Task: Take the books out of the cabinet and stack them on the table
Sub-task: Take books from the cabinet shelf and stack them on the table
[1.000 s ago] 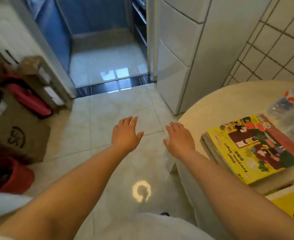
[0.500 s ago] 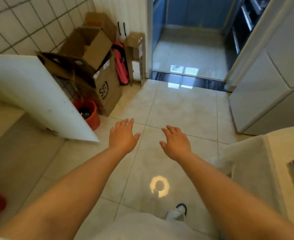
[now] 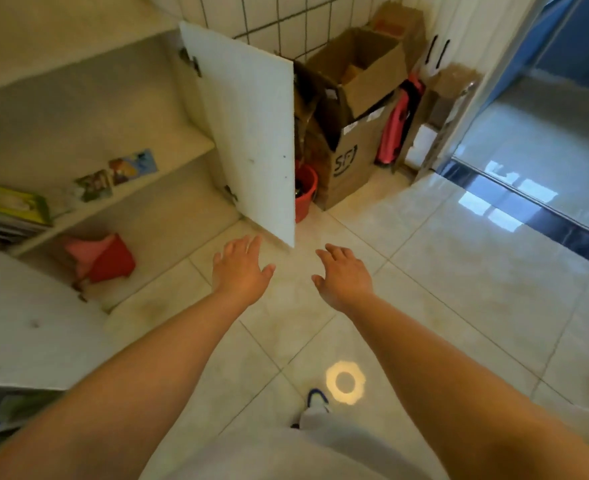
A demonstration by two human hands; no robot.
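With both the left hand (image 3: pixel 239 271) and right hand (image 3: pixel 343 277) held flat, fingers spread and empty, the books (image 3: pixel 7 211) stacked on the cabinet shelf (image 3: pixel 168 147) at nine o'clock are best reached low and gripped from both ends.

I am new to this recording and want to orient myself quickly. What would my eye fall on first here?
First, the two bare arms stretched forward over the tiled floor, the left hand and right hand open and holding nothing. Next, the open white cabinet door at upper centre, with a stack of colourful books on the shelf at the far left. Brown cardboard boxes stand behind the door.
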